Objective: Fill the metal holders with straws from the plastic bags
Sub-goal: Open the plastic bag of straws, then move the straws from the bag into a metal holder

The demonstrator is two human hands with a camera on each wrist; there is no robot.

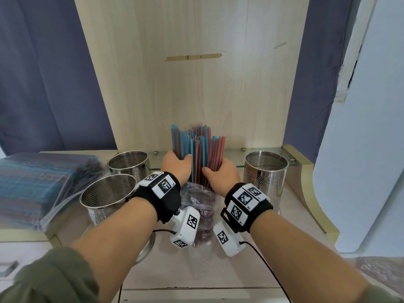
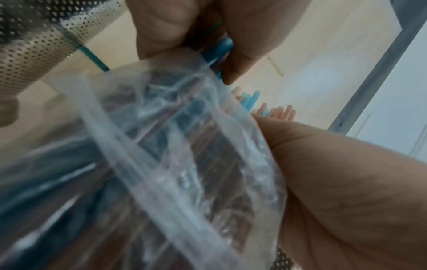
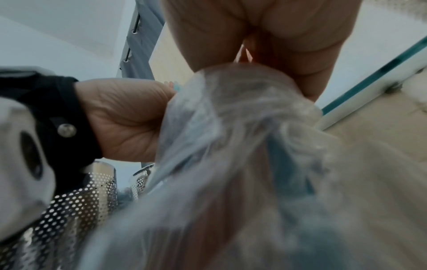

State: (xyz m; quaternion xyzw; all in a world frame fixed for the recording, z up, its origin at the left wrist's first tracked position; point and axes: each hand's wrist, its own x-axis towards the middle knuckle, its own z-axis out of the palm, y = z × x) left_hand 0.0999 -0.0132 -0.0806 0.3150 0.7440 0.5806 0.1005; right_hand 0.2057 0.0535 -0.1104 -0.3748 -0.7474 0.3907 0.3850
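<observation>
Left hand (image 1: 175, 164) and right hand (image 1: 220, 172) both clasped around one upright bundle of blue and red straws (image 1: 197, 147) above an open plastic bag (image 1: 200, 206), mid-worktop (image 1: 262, 259), between perforated metal holders (image 1: 265, 171).

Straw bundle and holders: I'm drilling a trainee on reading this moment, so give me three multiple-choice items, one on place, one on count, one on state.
1. Where does the lone metal holder stand?
A. right of the hands
B. left of the hands
C. on the straw bags

2. How many metal holders show in the head view?
A. one
B. three
C. five

3. How is the straw bundle held?
A. lying loose
B. one hand only
C. gripped by both hands

Answers: 1 A, it stands beyond the right hand. 2 B, two left, one right. 3 C, the left hand and right hand both curl round it.
</observation>
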